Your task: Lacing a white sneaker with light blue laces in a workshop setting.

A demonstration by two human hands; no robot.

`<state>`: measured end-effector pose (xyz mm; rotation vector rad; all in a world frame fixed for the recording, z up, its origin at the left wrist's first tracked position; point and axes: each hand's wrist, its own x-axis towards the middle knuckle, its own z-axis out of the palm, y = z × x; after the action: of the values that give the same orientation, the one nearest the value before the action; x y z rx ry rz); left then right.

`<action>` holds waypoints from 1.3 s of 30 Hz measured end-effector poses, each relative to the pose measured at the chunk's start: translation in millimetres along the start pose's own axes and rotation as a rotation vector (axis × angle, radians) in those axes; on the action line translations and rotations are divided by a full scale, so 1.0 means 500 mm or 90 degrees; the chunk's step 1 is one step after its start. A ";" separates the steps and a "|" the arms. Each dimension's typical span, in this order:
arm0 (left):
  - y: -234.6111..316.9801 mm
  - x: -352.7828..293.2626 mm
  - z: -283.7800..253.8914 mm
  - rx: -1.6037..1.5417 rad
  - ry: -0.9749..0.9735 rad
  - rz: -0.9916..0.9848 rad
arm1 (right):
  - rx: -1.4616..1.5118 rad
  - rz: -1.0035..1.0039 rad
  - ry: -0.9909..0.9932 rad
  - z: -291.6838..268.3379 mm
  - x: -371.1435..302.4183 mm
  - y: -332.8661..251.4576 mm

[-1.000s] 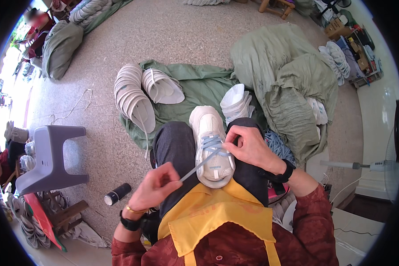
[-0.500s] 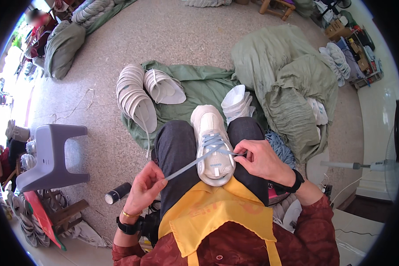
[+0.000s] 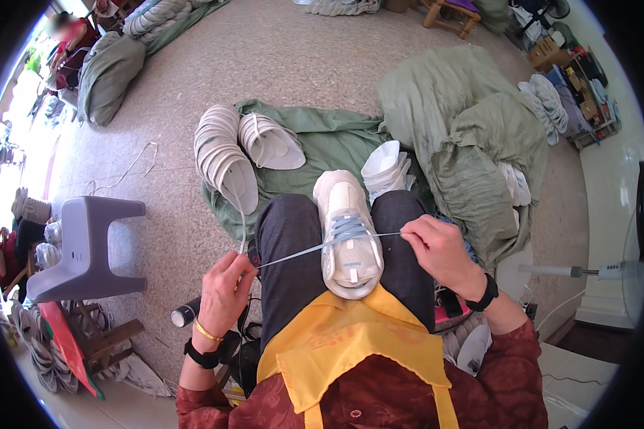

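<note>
A cream-white sneaker (image 3: 338,191) rests between my thighs, its toe pointing away from me. Light blue shoelace crosses its tongue in several rows. One end of the shoelace (image 3: 293,256) runs to my left hand (image 3: 224,289), pinched between thumb and fingers beside my left knee. Over my right thigh, my right hand (image 3: 442,254) pinches the other end. Between the hands the lace is stretched nearly straight across the shoe, touching or just above its upper laces; which of the two I cannot tell.
Stacked white shoe uppers (image 3: 218,146) lie on a green cloth (image 3: 325,129) ahead, a smaller stack (image 3: 385,168) by my right knee. A big green sack (image 3: 436,93) bulges at right. A grey plastic stool (image 3: 79,247) and a dark cylinder (image 3: 186,312) are at left; a person (image 3: 71,53) sits far left.
My right hand has moved right, away from the shoe's side, and my left hand slightly up and left. The lace between them has become longer and tighter.
</note>
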<state>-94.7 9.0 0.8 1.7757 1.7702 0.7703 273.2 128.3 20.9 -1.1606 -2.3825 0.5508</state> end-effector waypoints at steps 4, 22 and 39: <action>-0.047 -0.021 -0.023 0.025 -0.005 -0.033 | -0.034 0.063 0.042 -0.045 -0.017 0.029; -0.376 -0.176 -0.224 0.228 0.169 -0.228 | 0.000 0.445 0.167 -0.253 -0.312 0.488; -0.510 -0.223 -0.339 0.285 0.191 -0.338 | -0.045 0.597 0.192 -0.328 -0.402 0.606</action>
<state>-393.4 -103.7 -63.3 1.3627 2.6289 0.4529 665.2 165.4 -42.5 -2.1997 -1.5109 0.5068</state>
